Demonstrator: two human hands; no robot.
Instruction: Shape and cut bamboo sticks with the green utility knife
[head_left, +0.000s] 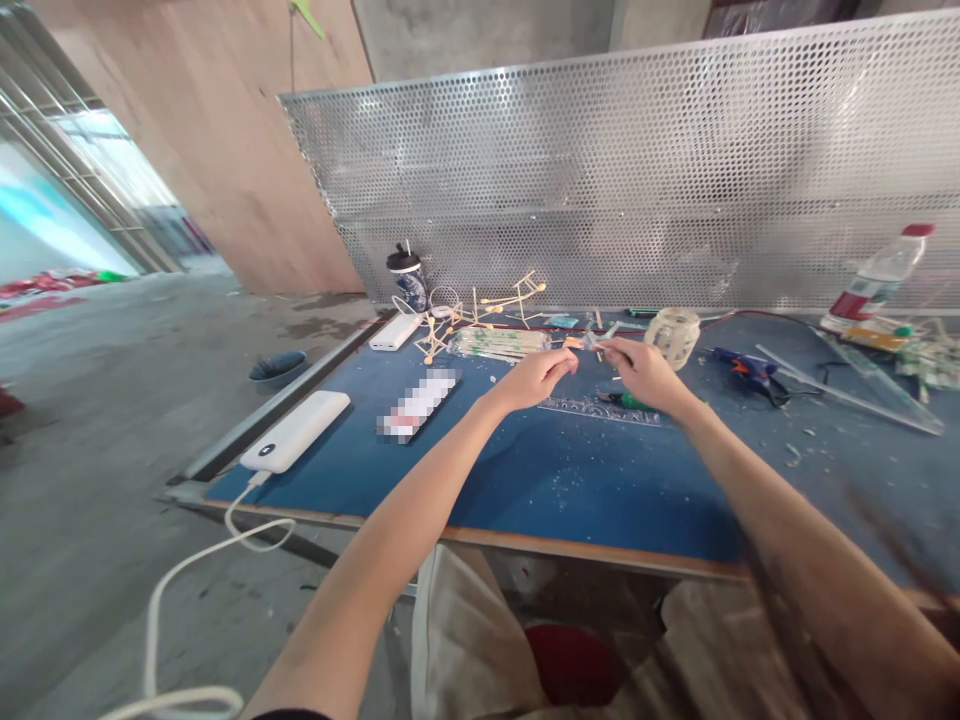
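Over the far middle of the blue table (pixel 495 480), my left hand (pixel 541 375) is closed, its fingertips at a small orange and clear piece too small to make out. Close to its right, my right hand (pixel 637 370) is also closed, pinching something small and pale that I cannot make out. A clear ruler (pixel 600 411) and a green-handled tool (pixel 626 400) lie just below my hands. Behind my left hand are wrapped bundles of sticks (pixel 499 343). A roll of tape (pixel 676 338) stands beyond my right hand.
A phone (pixel 418 405), white power bank (pixel 300 432) with cable, second white box (pixel 396 332), dark cup (pixel 409 278) and stick models (pixel 517 298) are leftward. Rightward are a blue glue gun (pixel 750 371), clear set square (pixel 877 385) and bottle (pixel 877 280). A perforated metal panel (pixel 600 180) stands behind.
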